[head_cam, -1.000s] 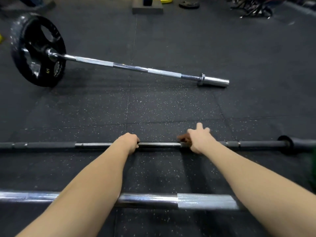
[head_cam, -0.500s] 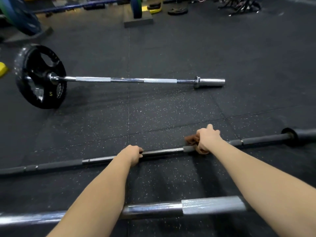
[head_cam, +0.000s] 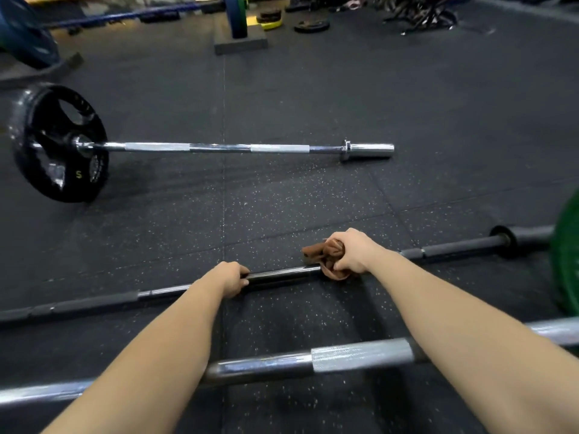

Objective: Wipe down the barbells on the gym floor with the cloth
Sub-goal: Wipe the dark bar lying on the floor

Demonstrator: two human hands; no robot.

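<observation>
Arms extended: left hand (head_cam: 232, 278) curled round black barbell (head_cam: 282, 275); right hand (head_cam: 351, 252), at its two o'clock, clutches brown cloth (head_cam: 316, 252) around the bar.

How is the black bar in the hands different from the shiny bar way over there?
The black barbell is dark; the chrome barbell is shiny silver. The left hand and right hand grip the black barbell, the right through a brown cloth; no hand touches the chrome barbell. Both rest on the rubber floor.
</observation>
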